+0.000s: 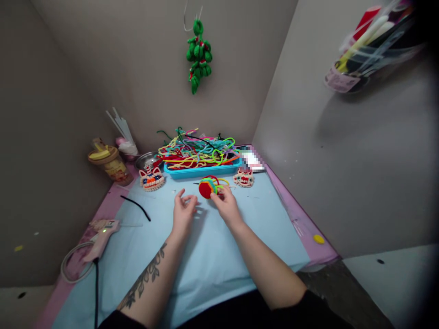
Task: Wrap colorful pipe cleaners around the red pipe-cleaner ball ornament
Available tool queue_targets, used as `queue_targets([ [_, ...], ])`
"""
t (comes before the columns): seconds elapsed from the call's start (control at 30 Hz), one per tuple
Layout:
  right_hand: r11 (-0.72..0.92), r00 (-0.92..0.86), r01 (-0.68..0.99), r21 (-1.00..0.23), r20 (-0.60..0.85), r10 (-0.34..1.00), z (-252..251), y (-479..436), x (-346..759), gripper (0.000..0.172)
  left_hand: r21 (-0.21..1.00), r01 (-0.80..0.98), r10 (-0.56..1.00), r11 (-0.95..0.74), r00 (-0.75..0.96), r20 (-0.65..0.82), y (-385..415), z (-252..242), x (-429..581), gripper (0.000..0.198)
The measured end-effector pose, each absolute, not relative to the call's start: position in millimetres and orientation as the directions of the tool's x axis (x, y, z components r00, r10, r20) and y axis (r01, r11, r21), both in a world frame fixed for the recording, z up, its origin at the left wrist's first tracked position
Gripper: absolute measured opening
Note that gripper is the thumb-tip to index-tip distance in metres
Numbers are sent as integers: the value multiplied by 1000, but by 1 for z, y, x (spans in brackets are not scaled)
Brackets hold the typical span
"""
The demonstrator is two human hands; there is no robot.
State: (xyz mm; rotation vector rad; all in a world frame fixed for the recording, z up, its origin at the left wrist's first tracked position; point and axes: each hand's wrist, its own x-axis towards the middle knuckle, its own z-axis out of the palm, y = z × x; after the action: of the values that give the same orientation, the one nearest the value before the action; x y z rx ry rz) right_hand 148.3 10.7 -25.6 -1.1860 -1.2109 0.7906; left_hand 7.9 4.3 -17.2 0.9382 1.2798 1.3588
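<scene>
- Red disc [206, 188]: pinching its rim in right hand [227, 204], likely leaving face clear
- Holding left hand [184, 211] apart, empty
- Storing tray [202, 172] near table's [267, 224] far edge, presumably freeing room

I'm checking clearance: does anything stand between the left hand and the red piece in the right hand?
Nothing visible does. Only pale blue cloth shows between the left hand and the red piece in the right hand.

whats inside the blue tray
A tangled heap of colourful cords fills the blue tray, rising above its rim. The bottom is covered, so anything underneath can't be seen.
</scene>
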Motion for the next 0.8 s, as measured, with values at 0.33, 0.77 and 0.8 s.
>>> queue_targets([
  [0.33, 417, -200, 374, -828, 367, 909, -18, 7, 163, 7, 928, 166, 921, -334, 266, 284, 6, -5, -10, 39],
  [0.77, 334, -48, 76, -940, 331, 942, -20, 5, 154, 13, 977, 79, 977, -199, 98, 191, 8, -5, -10, 28],
  [0.8, 319, -48, 52, -946, 317, 947, -21, 5, 154, 14, 976, 83, 975, -200, 115, 190, 8, -4, -10, 31],
])
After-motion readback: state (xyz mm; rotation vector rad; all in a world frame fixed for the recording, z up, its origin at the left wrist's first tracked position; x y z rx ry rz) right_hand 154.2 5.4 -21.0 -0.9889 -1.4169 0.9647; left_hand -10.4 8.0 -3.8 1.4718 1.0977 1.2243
